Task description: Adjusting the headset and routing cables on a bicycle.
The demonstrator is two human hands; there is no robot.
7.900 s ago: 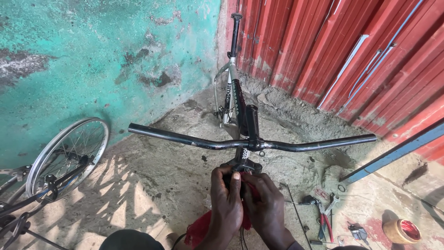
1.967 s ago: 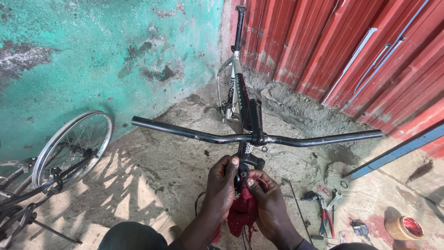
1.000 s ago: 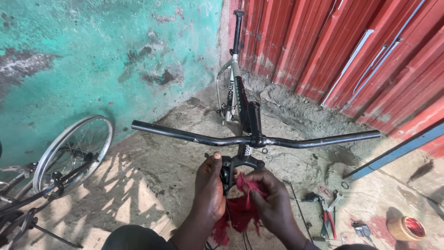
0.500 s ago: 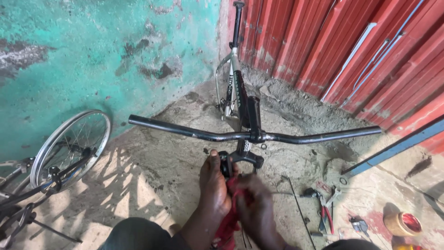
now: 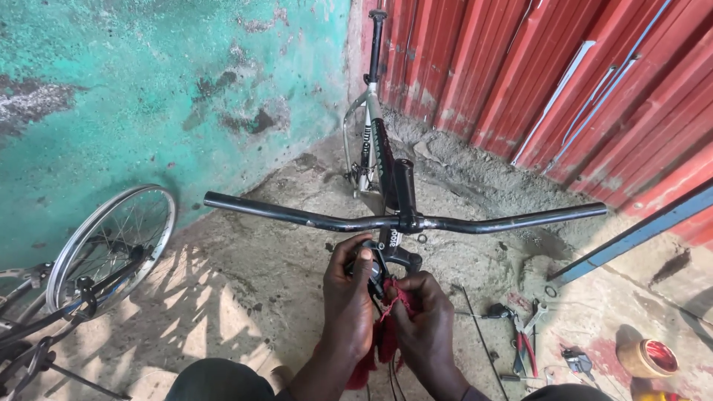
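We've got both hands wrapped round the black metal fork crown (image 5: 386, 260) just below the long black handlebar (image 5: 401, 221): left hand (image 5: 349, 301) gripping its left side, right hand (image 5: 423, 319) clutching a frayed red rag (image 5: 386, 327) against it. Bike frame runs to the far wall, a spoked silver wheel (image 5: 111, 245) lies left, red-handled pliers (image 5: 523, 341) near right
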